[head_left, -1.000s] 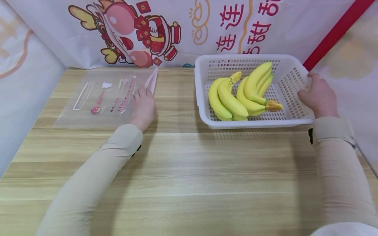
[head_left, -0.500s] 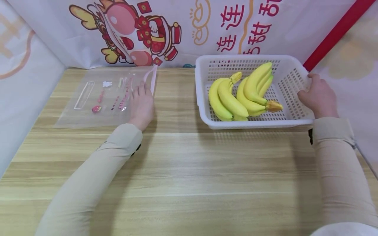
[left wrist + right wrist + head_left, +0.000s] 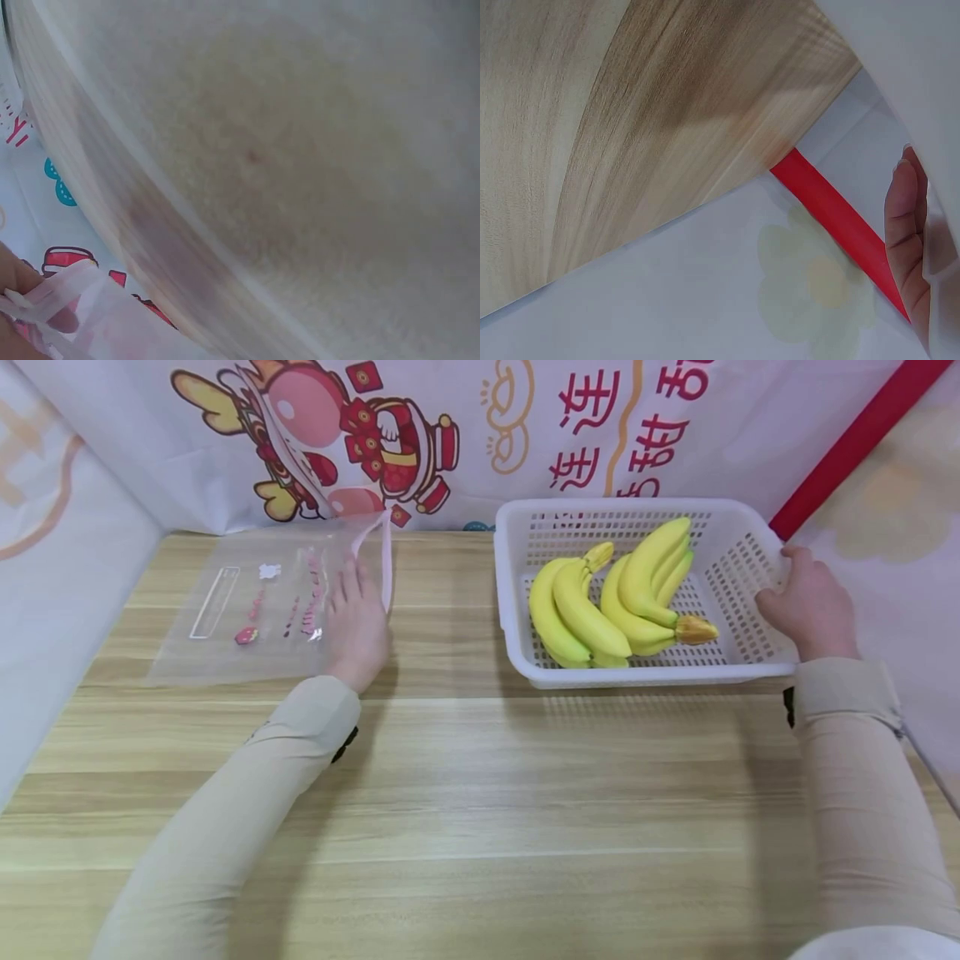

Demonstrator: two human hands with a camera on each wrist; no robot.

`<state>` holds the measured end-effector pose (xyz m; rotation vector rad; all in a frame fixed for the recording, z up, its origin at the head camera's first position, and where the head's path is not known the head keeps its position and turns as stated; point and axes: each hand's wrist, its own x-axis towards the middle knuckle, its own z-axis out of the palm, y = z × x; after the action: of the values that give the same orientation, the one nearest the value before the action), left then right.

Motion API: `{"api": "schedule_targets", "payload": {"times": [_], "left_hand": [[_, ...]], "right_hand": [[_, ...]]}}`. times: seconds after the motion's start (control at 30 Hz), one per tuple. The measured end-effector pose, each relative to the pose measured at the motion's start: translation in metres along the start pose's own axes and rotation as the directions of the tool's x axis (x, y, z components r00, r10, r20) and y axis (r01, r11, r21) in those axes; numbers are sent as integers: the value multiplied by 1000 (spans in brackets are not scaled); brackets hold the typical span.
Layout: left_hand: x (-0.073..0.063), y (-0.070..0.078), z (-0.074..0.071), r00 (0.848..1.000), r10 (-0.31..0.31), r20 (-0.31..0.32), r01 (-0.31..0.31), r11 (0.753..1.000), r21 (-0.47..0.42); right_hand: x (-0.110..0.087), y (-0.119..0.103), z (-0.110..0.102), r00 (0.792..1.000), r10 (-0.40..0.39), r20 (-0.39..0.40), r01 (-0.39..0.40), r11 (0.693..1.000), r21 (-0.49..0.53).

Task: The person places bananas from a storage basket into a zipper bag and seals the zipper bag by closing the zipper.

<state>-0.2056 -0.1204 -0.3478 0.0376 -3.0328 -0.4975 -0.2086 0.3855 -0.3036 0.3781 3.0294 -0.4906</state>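
In the head view, a clear plastic zip bag [image 3: 225, 602] with pink print lies at the back left of the table, its pink-edged mouth raised and parted. My left hand [image 3: 357, 631] holds the bag by its mouth, fingers over the near layer. The left wrist view shows fingers [image 3: 19, 274] at the bag's edge [image 3: 82, 296], one fingertip seen through the film. My right hand [image 3: 813, 606] grips the right rim of a white plastic basket [image 3: 652, 675], thumb inside and fingers [image 3: 904, 206] outside. Two bunches of bananas, one left [image 3: 581, 610] and one right [image 3: 648, 585], lie in the basket.
The wood-grain table [image 3: 480, 793] extends toward me in front of the bag and basket. A white printed sheet [image 3: 465, 435] with a cartoon figure and red characters stands behind. A red strip [image 3: 855, 452] slants down at the back right corner.
The bag's mouth has risen and opened wider, shifting slightly left with my left hand, whose fingers have straightened. My right hand, the basket and the bananas have stayed put.
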Motion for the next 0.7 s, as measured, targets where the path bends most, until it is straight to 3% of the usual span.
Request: {"api": "schedule_targets", "payload": {"times": [0.27,0.7], "left_hand": [[-1,1,-1,995,-55,-80,45,991,-124],[-1,0,0,989,-91,-114,70,981,-179]], "right_hand": [[0,-2,-1,1000,1,3,-1,1000,-5],[-3,-3,-1,1000,-2,-4,2,1000,0]]}}
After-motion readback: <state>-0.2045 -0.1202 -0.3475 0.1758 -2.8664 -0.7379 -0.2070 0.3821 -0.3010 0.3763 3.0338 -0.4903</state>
